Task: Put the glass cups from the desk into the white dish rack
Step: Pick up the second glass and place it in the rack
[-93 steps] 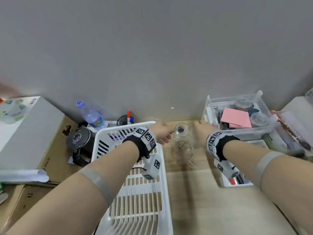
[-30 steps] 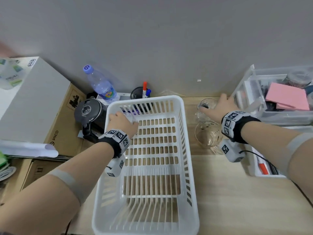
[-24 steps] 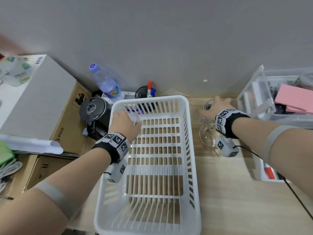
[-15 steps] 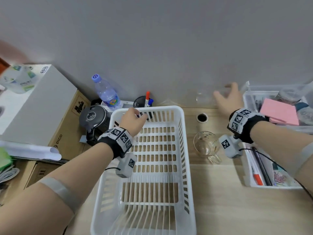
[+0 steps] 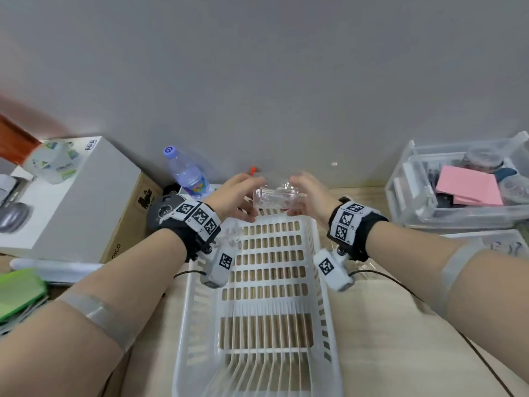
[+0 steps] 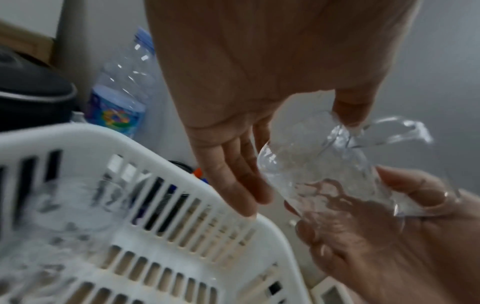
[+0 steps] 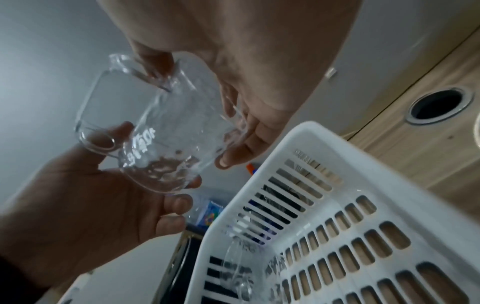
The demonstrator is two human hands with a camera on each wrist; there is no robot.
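Clear glass cup point(image 5: 276, 197) held sideways above white slatted plastic dish rack's point(image 5: 325, 270) far rim, gripped between left hand point(image 5: 233, 197) and right hand point(image 5: 313, 196) fingers.

Plain grey wall point(image 5: 257, 67) behind light wood desk point(image 5: 386, 325); round cable hole point(image 7: 439, 106) in desktop

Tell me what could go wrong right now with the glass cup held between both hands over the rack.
The glass cup lies on its side above the white dish rack, passing between the right hand and left hand; it might slip. Lowered carelessly, it could knock the glass already in the rack.
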